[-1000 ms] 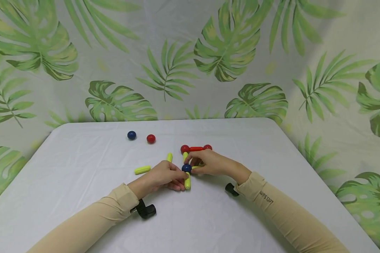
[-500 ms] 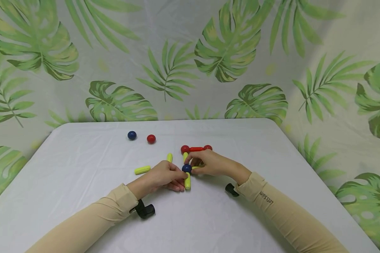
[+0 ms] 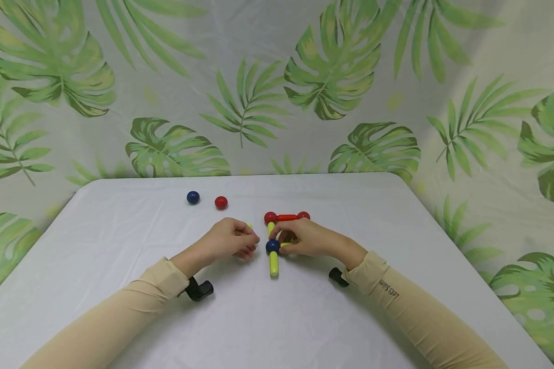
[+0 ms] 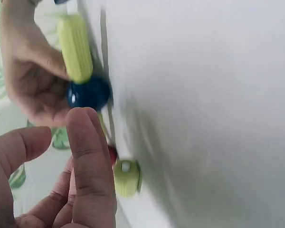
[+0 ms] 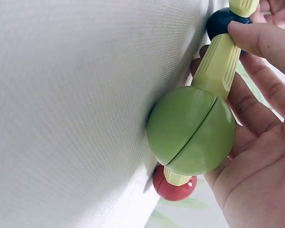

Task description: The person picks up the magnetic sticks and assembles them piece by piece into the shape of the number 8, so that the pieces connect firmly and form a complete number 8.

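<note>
My right hand point(image 3: 309, 237) grips a blue ball point(image 3: 273, 246) in a frame of balls and rods, its thumb against the ball. One yellow rod point(image 3: 274, 264) sticks out from that ball towards me. Another yellow rod point(image 5: 214, 69) joins it to a green ball point(image 5: 192, 130), which the right hand hides in the head view. On the far side, a red rod point(image 3: 286, 218) links two red balls point(image 3: 270, 218). Left of the frame hovers my left hand point(image 3: 226, 238), thumb and fingers apart with nothing between them. A loose yellow rod point(image 4: 127, 180) lies beyond its fingertips.
A loose blue ball point(image 3: 193, 197) and a loose red ball point(image 3: 221, 203) lie towards the back left of the white table point(image 3: 351, 318). A leaf-patterned cloth point(image 3: 258, 128) hangs behind the table. Black cameras point(image 3: 198, 289) sit at both wrists.
My left hand has let go of the near yellow rod and moved left and away from me, now covering the loose rods there. The right hand keeps its grip on the blue ball.
</note>
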Available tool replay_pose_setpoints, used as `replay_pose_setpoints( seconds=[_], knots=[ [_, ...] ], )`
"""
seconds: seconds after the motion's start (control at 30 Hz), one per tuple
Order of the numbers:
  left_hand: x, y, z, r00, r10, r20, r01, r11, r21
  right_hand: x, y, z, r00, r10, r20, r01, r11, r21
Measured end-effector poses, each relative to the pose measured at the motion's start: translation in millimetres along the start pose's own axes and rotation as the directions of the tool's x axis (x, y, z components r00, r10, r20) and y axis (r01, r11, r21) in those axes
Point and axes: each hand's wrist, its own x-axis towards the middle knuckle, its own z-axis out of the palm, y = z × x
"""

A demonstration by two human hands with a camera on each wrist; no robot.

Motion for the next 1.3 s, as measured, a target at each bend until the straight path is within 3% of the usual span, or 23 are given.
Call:
replay_pose_setpoints(
  seconds=[0.13, 0.33, 0.63, 0.87, 1.3],
  knots=[
    [2.2, 1.7, -19.9, 0.997, 0.021, -0.079, -0.014, 0.996, 0.091, 0.8, 0, 1, 1.0, 0.015, 0.003, -0.015, 1.0, -0.011],
    [6.7, 2.4, -54.2, 0.98, 0.023, -0.198, 0.024, 0.972, 0.233, 1.3, -1, 1, 0.999, 0.035, 0.001, -0.035, 0.999, -0.024],
    [24.4, 1.1, -92.3, 0.955, 0.014, -0.296, 0.1, 0.926, 0.364, -0.7, -2, -1, 0.999, 0.04, -0.006, -0.04, 0.999, -0.026],
    [38.6, -0.4, -99.7, 0.95, -0.01, -0.312, 0.144, 0.9, 0.411, 1.0, -2, 0, 0.999, 0.033, 0.001, -0.033, 0.999, -0.02],
    [53.8, -7.5, -96.7, 0.951, -0.045, -0.307, 0.179, 0.889, 0.422, 1.1, 1, 1, 0.999, 0.033, 0.002, -0.033, 0.999, -0.004]
  ],
)
